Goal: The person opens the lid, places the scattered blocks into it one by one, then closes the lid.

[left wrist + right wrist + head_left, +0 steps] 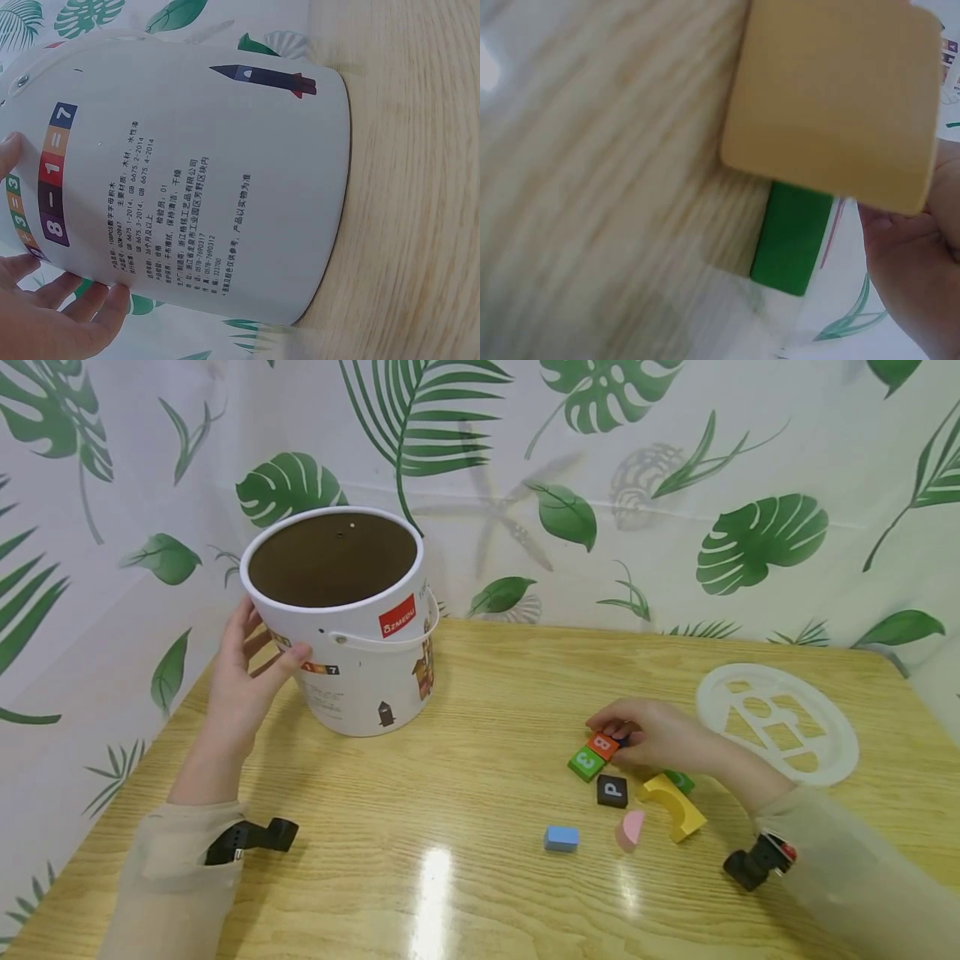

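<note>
My left hand (251,681) grips the side of a white bucket (367,685) with a thin handle, its thumb on the printed front. The bucket stands upright on the wooden table; fingertips (105,315) lie against its wall in the left wrist view. On the right, my right hand (663,739) pinches a dark blue block (623,741), mostly hidden by the fingers. Against it is a red block (603,745) with a white character, in line with a green block (587,763) marked 3. A yellow arch block (675,808) fills much of the right wrist view.
A black block marked P (612,791), a pink half-round block (630,830) and a light blue block (561,838) lie nearer me. Another green block (680,781) sits behind the arch. A white lid with cut-out shapes (836,735) lies at right. Leaf-patterned cloth (480,427) hangs behind.
</note>
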Demonstrator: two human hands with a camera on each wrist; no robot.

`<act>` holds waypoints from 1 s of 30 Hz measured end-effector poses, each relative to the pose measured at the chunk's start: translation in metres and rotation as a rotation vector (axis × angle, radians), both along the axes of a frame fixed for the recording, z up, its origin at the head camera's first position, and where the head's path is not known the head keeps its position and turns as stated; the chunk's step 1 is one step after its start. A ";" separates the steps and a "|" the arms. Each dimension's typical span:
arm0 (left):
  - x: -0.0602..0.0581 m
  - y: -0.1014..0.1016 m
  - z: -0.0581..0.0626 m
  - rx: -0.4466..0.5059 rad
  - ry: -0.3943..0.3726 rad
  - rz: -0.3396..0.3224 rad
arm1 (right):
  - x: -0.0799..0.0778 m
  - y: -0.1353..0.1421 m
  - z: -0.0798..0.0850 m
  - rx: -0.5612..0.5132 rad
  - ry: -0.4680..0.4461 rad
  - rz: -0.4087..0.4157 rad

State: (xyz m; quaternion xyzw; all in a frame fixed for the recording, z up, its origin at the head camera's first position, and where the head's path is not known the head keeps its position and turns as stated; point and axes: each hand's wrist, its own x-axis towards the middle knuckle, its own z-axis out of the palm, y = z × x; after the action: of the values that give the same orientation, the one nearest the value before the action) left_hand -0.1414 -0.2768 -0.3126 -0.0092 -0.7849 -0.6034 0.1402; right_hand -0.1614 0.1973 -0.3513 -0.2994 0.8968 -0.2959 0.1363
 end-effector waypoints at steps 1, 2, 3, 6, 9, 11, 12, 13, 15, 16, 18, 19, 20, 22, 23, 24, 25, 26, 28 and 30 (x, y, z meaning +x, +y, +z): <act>0.000 0.000 0.000 0.001 0.001 -0.001 | 0.000 -0.001 0.000 0.008 0.014 0.003; 0.000 0.000 0.000 0.001 0.003 -0.002 | 0.000 -0.002 0.001 0.012 0.024 0.004; 0.000 0.000 0.000 0.002 0.004 -0.003 | 0.000 -0.003 0.001 0.017 0.029 0.005; 0.000 0.000 0.000 0.005 0.010 -0.006 | -0.001 -0.004 0.000 0.028 0.025 -0.004; 0.001 0.000 0.001 0.004 0.009 -0.005 | -0.002 -0.005 -0.002 0.043 0.032 -0.009; 0.001 0.000 0.000 0.004 0.007 -0.005 | -0.003 -0.005 -0.003 0.045 0.043 -0.009; 0.001 0.000 0.000 0.003 0.006 -0.005 | -0.003 -0.005 -0.004 0.045 0.051 -0.005; 0.001 0.000 0.000 0.002 0.005 -0.004 | -0.003 -0.005 -0.004 0.042 0.059 -0.002; 0.001 0.000 0.000 0.001 0.004 -0.002 | -0.004 -0.006 -0.005 0.035 0.062 0.000; 0.000 0.000 0.000 0.002 0.004 -0.002 | -0.004 -0.006 -0.005 0.031 0.063 -0.001; 0.000 0.000 0.000 0.003 0.005 0.000 | -0.004 -0.006 -0.004 0.022 0.073 0.004; 0.000 0.000 0.000 0.002 0.004 0.001 | -0.004 -0.006 -0.003 0.018 0.082 0.008; 0.000 0.000 0.000 0.002 0.003 0.002 | -0.004 -0.006 -0.002 0.013 0.090 0.011; 0.000 0.000 0.000 0.000 0.002 0.002 | -0.003 -0.007 0.000 0.004 0.117 0.026; 0.000 0.000 0.000 -0.002 0.001 0.003 | -0.003 -0.007 0.001 -0.001 0.129 0.033; 0.000 0.000 0.000 -0.004 -0.001 0.005 | -0.003 -0.008 0.002 -0.004 0.136 0.039; 0.000 0.000 0.000 -0.007 -0.002 0.006 | -0.003 -0.008 0.004 -0.007 0.142 0.045; 0.000 0.000 0.000 -0.008 -0.002 0.006 | -0.003 -0.009 0.005 -0.007 0.144 0.050; 0.000 0.000 0.000 -0.012 -0.005 0.008 | -0.003 -0.010 0.007 -0.009 0.147 0.061; 0.001 0.001 0.000 -0.015 -0.009 0.010 | -0.004 -0.011 0.009 -0.016 0.145 0.070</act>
State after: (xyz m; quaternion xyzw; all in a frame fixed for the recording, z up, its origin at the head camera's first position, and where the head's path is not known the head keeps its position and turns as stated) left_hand -0.1408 -0.2760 -0.3122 -0.0039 -0.7902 -0.5968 0.1396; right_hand -0.1649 0.1862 -0.3420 -0.3522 0.8909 -0.2756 0.0787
